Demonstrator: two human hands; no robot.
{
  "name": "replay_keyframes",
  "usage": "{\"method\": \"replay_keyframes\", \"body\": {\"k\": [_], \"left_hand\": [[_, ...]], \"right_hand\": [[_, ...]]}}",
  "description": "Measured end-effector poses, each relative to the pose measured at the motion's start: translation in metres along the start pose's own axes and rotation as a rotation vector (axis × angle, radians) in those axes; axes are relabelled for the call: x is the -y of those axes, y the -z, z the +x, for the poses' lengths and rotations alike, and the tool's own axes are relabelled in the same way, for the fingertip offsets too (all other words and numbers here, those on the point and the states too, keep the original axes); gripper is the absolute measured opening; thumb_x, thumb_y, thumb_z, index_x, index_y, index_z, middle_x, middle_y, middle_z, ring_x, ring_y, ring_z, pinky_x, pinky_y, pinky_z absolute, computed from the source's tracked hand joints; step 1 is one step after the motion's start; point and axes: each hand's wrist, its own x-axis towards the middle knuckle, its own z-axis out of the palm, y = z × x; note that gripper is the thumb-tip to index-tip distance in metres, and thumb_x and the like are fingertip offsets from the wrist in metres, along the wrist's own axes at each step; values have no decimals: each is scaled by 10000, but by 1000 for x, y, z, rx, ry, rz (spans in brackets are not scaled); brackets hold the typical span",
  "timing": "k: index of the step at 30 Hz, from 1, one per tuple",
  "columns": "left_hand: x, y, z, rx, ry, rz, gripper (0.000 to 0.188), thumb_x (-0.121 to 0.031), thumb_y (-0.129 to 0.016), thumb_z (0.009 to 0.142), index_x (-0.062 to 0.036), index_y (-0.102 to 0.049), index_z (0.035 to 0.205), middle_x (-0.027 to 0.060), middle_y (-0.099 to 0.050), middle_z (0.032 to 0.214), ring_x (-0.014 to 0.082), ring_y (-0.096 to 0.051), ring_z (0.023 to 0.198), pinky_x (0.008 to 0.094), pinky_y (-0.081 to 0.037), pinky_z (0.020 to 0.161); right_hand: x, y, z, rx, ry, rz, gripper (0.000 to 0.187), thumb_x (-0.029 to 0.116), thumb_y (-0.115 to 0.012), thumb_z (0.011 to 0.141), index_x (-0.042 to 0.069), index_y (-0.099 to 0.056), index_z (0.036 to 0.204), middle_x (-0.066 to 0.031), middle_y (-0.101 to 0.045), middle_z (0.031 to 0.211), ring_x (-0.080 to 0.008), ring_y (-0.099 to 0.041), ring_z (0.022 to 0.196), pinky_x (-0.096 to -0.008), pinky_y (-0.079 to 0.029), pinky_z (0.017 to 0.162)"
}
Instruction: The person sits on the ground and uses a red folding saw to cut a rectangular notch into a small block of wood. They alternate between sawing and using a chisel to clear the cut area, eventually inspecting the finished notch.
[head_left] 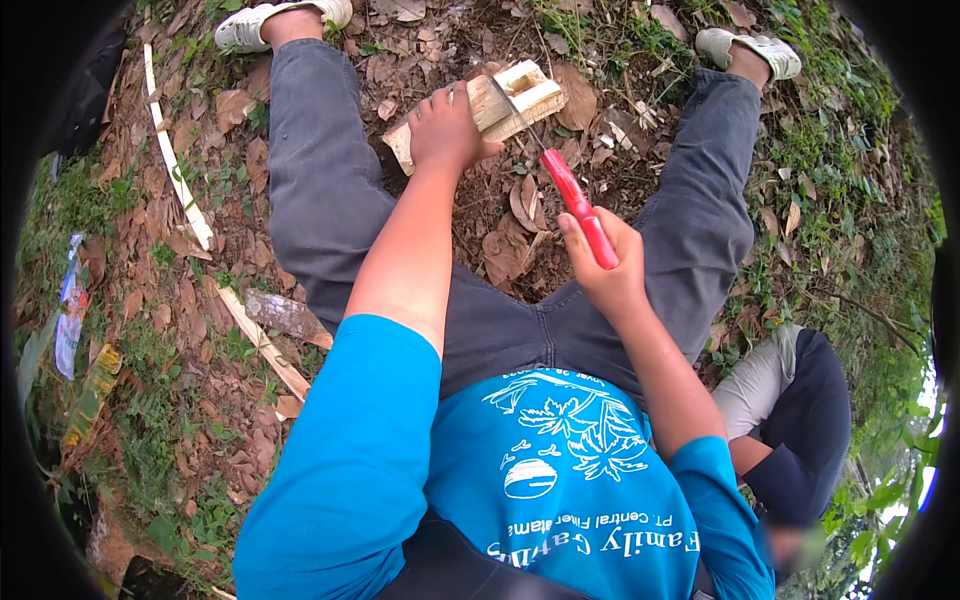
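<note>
My left hand is closed over a pale wooden block that lies between my spread legs, angled up to the right. A notch is cut into the block's far right end, leaving two prongs. In my right hand is the red handle of a cutting tool with a long, thin dark blade. That blade lies across the block beside the notch, a little right of my left fingers. Seen nearly edge-on, it does not show whether it is a saw or a knife.
Dry leaves, grass and wood chips cover the ground. Long pale wood strips lie at the left, near a crumpled plastic wrapper. Another person in a dark top is close at my right side.
</note>
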Motion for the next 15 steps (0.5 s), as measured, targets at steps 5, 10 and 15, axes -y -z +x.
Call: {"method": "replay_keyframes", "body": {"k": [5,10,15], "left_hand": [[7,14,19,-7,-16,9,1188,-594,-915,665,-106,-348,1588,153,-517,1455,337,-475,1382,488,-348,1160],[5,7,5,23,13,-10,1186,-636,-889,676,-106,-345,1587,171,-506,1453,346,-471,1382,500,-347,1164],[1,0,5,-29,8,53,1190,-620,-898,665,-127,-336,1591,139,-499,1466,316,-482,1378,465,-379,1139]], "right_hand": [[17,24,-29,59,-31,-19,309,221,-773,937,39,-588,769,-109,-512,575,-209,-467,488,-354,-412,517],[22,61,-98,59,-16,-128,360,155,-786,919,36,-521,706,-96,-495,568,-223,-473,463,-343,-375,489],[17,62,-75,-129,33,-107,387,146,-772,950,44,-503,692,-14,-444,547,-96,-366,497,-301,-300,483]]}}
